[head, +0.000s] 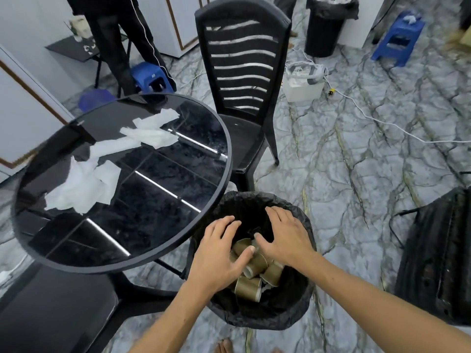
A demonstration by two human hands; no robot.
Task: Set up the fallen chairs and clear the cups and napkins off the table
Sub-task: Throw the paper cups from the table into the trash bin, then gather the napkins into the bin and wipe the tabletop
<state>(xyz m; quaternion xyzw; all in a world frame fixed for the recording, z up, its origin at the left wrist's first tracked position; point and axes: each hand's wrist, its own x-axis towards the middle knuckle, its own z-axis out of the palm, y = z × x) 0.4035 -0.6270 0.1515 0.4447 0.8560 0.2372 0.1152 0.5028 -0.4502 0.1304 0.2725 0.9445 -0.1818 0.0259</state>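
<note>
Cup step closing: left hand (219,253) and right hand (285,238), grip wide and empty, hover over cups (254,273) in the lined bin (300,299). Next: gather napkins (84,184) from desk (158,253); chair (242,72) upright.

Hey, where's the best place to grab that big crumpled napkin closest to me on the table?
Pinch the raised crumpled fold at the middle of the napkin, coming from above; its edges lie flat against the glass table, so the bunched ridge gives fingers purchase.
</note>
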